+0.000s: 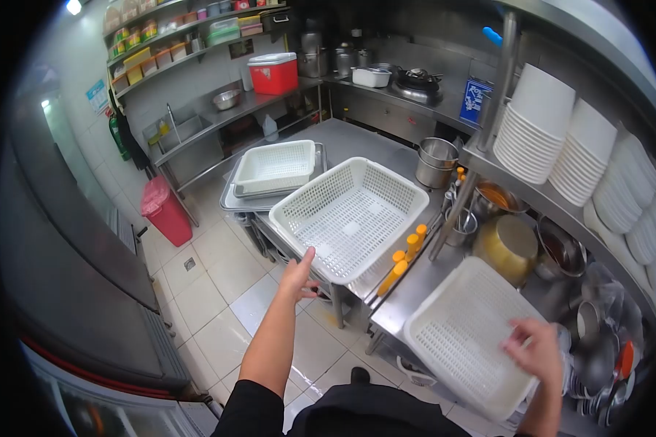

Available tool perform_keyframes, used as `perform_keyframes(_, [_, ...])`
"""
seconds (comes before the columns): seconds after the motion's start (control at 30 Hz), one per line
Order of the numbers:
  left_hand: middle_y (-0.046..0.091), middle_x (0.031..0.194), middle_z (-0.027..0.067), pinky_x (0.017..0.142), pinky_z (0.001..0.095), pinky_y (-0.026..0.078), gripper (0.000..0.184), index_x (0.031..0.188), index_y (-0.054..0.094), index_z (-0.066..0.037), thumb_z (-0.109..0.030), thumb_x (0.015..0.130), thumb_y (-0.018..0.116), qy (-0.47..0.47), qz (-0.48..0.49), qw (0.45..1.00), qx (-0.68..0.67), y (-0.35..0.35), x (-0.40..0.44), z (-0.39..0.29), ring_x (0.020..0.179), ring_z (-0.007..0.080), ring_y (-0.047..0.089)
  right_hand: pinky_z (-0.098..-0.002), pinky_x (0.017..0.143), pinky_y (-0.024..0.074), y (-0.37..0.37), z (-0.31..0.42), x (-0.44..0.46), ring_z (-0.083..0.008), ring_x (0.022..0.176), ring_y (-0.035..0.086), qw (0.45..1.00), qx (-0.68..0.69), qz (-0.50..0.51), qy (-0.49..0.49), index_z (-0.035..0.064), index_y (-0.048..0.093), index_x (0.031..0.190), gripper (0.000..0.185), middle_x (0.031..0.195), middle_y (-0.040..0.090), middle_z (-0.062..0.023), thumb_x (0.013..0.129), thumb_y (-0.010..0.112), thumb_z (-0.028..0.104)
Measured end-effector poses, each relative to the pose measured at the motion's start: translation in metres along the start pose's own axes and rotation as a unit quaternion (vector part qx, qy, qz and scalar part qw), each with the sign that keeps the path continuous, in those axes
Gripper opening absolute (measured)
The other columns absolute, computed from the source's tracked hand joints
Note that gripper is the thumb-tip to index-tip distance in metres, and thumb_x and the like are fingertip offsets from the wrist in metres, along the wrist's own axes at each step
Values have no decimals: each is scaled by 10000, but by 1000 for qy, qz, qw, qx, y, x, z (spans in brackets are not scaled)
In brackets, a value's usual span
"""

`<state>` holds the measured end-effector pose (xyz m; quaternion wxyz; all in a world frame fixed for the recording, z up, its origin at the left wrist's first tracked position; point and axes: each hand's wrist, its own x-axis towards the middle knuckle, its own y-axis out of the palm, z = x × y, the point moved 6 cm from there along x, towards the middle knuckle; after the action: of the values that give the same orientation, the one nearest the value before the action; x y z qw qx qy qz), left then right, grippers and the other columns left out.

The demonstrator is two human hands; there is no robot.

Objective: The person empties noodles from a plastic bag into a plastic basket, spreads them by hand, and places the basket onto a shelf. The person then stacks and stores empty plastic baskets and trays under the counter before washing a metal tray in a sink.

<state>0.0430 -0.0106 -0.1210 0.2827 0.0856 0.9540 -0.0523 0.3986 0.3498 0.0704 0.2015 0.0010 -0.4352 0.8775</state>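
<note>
A deep white perforated basket (pixel 351 229) rests on the steel table, with nothing in it. Beside its near left corner is my left hand (pixel 299 280), fingers apart and holding nothing. A second white perforated basket (pixel 466 328), seen tilted, lies over the right counter's front part. Above its right side my right hand (pixel 530 348) is slightly blurred, its fingers loosely curled and apart, with nothing visible in them. Whether either hand touches a basket is hard to make out.
Another white basket (pixel 277 166) sits on trays at the back left. Orange-capped bottles (pixel 399 266) stand between the near basket and the shelf post (pixel 474 175). Stacked white bowls (pixel 536 124) fill the right shelf. A gold pot (pixel 506 247) is below. A red bin (pixel 166 211) stands left.
</note>
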Motion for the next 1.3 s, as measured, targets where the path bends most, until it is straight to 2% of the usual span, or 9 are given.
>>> perform_keyframes(0.13, [410, 1394, 236, 857, 561, 486, 897, 1449, 309, -71, -696, 840, 519, -10, 41, 999, -21, 3, 37, 7, 1105, 400, 571, -327, 630, 504, 75, 5, 51, -214, 670, 625, 994, 25, 71, -78, 29, 693, 995, 427, 744, 636, -100, 644, 852, 214])
perform_keyframes(0.23, [463, 1358, 213, 861, 499, 503, 865, 1422, 368, -71, -690, 840, 529, -54, 129, 973, 181, -22, 38, -9, 1063, 346, 592, -333, 626, 501, 91, 40, 98, -229, 676, 622, 991, 26, 44, -126, 32, 684, 1000, 422, 760, 636, -102, 657, 846, 216])
perform_keyframes(0.37, [646, 1109, 152, 761, 423, 529, 609, 1249, 574, -26, -481, 851, 647, 36, -20, 964, 263, -111, 59, -69, 957, 283, 652, -334, 623, 497, 108, 93, 155, -239, 685, 625, 980, 29, 53, -188, 40, 680, 991, 400, 764, 639, -87, 675, 835, 231])
perform_keyframes(0.43, [696, 962, 127, 734, 384, 520, 504, 1175, 627, -13, -380, 833, 683, 165, -126, 940, 271, -163, 96, -104, 893, 261, 669, -333, 625, 498, 130, 116, 179, -241, 690, 628, 976, 17, 64, -208, 46, 681, 988, 389, 765, 642, -79, 687, 829, 244])
perform_keyframes(0.63, [679, 1001, 226, 813, 400, 509, 505, 1137, 624, 34, -327, 796, 713, 315, -267, 808, 420, -251, 213, -228, 930, 349, 659, -339, 638, 507, 223, 190, 235, -257, 717, 647, 978, 35, 85, -186, 64, 688, 979, 363, 775, 656, -77, 715, 820, 276])
perform_keyframes(0.9, [639, 1126, 245, 909, 430, 495, 624, 1187, 542, 43, -333, 738, 756, 238, -193, 805, 509, -281, 357, -317, 1069, 363, 618, -373, 635, 501, 343, 308, 298, -300, 673, 619, 968, -103, 69, -220, 69, 672, 1004, 359, 747, 613, -89, 797, 733, 356])
perform_keyframes(1.1, [631, 1140, 255, 940, 416, 485, 610, 1199, 530, 60, -293, 739, 719, 193, -133, 840, 490, -285, 418, -314, 1097, 373, 605, -399, 646, 504, 366, 310, 296, -322, 686, 622, 985, -135, 64, -83, 62, 670, 1013, 383, 761, 614, -115, 801, 723, 376])
perform_keyframes(1.23, [620, 1121, 293, 896, 464, 505, 542, 1198, 534, 50, -232, 755, 667, 334, -173, 809, 453, -295, 474, -314, 1047, 426, 615, -410, 654, 507, 365, 297, 274, -345, 714, 629, 988, -147, 42, 5, 59, 669, 1019, 409, 796, 631, -138, 823, 691, 418])
perform_keyframes(1.3, [614, 1123, 297, 924, 464, 485, 496, 1152, 528, 52, -223, 762, 663, 316, -146, 817, 460, -282, 433, -336, 1057, 437, 602, -434, 678, 510, 368, 288, 260, -364, 751, 632, 989, -145, 25, 30, 65, 670, 1029, 412, 822, 642, -151, 835, 672, 429])
